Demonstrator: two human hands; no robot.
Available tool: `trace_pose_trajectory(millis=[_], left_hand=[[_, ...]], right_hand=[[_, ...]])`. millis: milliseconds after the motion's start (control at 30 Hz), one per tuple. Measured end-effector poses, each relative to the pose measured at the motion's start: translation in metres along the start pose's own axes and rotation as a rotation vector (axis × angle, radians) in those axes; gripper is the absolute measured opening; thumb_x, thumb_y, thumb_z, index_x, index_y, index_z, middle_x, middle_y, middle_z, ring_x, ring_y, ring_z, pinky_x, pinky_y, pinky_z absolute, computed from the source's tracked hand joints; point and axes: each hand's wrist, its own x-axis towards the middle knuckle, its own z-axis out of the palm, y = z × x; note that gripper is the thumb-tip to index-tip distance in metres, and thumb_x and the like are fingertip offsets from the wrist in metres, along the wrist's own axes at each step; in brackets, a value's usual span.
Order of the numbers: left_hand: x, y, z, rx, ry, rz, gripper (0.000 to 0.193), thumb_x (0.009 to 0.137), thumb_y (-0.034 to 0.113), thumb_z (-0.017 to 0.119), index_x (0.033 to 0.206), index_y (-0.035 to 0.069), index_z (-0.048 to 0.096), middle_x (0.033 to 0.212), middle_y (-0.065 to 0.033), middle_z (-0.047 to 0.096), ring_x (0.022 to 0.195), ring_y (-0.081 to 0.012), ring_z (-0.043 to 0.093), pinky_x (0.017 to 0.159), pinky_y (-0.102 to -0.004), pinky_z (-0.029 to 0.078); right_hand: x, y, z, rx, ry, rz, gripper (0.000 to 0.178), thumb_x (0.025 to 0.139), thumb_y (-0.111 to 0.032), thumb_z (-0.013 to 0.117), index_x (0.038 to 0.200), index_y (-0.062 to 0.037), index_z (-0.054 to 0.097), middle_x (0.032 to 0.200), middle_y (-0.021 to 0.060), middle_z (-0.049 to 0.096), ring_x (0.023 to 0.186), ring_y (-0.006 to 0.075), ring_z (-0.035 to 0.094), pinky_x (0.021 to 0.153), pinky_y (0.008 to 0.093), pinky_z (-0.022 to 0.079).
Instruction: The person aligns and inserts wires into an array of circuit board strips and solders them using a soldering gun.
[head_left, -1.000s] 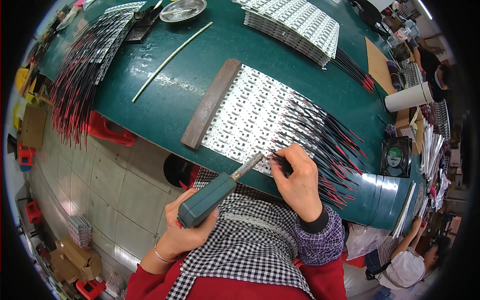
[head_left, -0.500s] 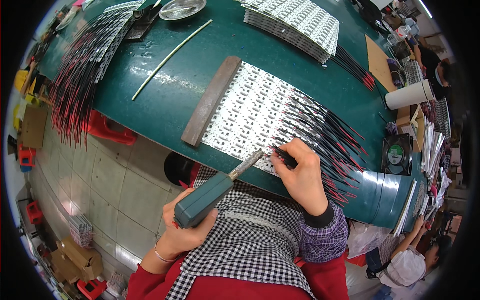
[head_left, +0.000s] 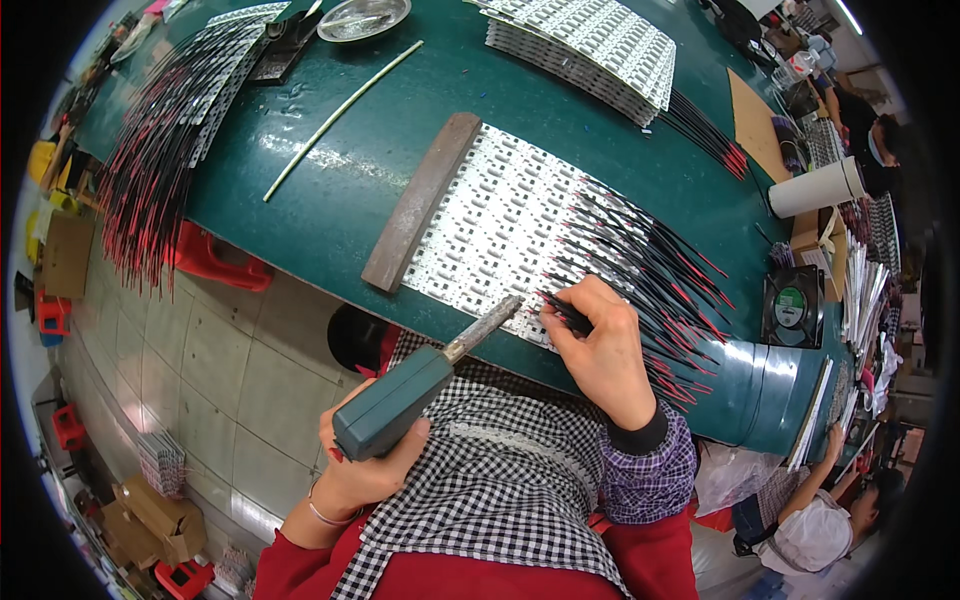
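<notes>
Soldering iron (head_left: 420,377) well apart from shallow dish (head_left: 362,31)

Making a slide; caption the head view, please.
Left hand holds a green soldering gun, tip over a white circuit panel; right hand pinches black wires.

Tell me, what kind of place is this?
It's probably an electronics workshop: there's a stack of white circuit boards, lots of black and red wires, and a green tool that looks like a soldering iron.

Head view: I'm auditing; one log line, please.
left hand holds green soldering gun; right hand pinches red-tipped black wires; beneath: white circuit panel
</notes>
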Motion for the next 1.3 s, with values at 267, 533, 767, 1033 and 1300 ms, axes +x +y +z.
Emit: trace_pose_trajectory(millis=[267,533,767,1033,1300], left_hand=[[-0.005,-0.002,-0.003,-0.093,0.036,-0.054,0.033,0.08,-0.001,0.08,0.112,-0.006,0.072,0.099,-0.0121,0.075,0.085,-0.0179,0.071,0.077,-0.0296,0.057],[-0.009,0.001,-0.007,-0.004,-0.007,-0.026,0.037,0.083,-0.002,0.079,0.119,-0.005,0.071,0.108,-0.0124,0.076,0.096,-0.0176,0.071,0.087,-0.0314,0.057],[-0.007,-0.004,-0.001,-0.088,0.073,-0.009,0.03,0.076,-0.004,0.079,0.105,-0.006,0.072,0.092,-0.0112,0.073,0.076,-0.0163,0.07,0.069,-0.0266,0.056],[-0.01,-0.003,-0.002,-0.104,0.018,-0.04,0.029,0.075,-0.007,0.078,0.103,-0.006,0.072,0.095,-0.0106,0.072,0.08,-0.0146,0.069,0.07,-0.0254,0.054],[-0.008,-0.001,-0.001,-0.05,-0.015,-0.006,0.025,0.075,-0.006,0.077,0.099,-0.006,0.07,0.09,-0.0095,0.068,0.073,-0.0148,0.065,0.064,-0.0258,0.051]], right_hand=[[-0.008,-0.001,-0.016,0.095,0.039,-0.123,0.016,0.087,0.007,0.068,0.102,0.0038,0.067,0.091,0.011,0.058,0.083,0.0241,0.059,0.073,0.0317,0.046],[-0.016,-0.01,-0.002,0.118,0.014,-0.086,0.016,0.084,0.004,0.071,0.1,0.0026,0.067,0.087,0.0112,0.064,0.073,0.021,0.064,0.062,0.0304,0.05],[-0.014,-0.005,0.006,0.046,0.013,-0.038,0.017,0.081,0.001,0.074,0.096,0.0049,0.067,0.083,0.0106,0.066,0.068,0.0148,0.063,0.053,0.0259,0.047],[-0.014,-0.006,0.007,0.012,0.016,-0.063,0.015,0.081,-0.001,0.075,0.093,0.0049,0.068,0.082,0.0144,0.066,0.071,0.025,0.067,0.059,0.0331,0.05],[-0.015,-0.006,0.011,-0.038,0.026,-0.059,0.013,0.082,-0.004,0.076,0.092,0.0005,0.069,0.084,0.0114,0.064,0.06,0.0242,0.065,0.056,0.0353,0.051]])
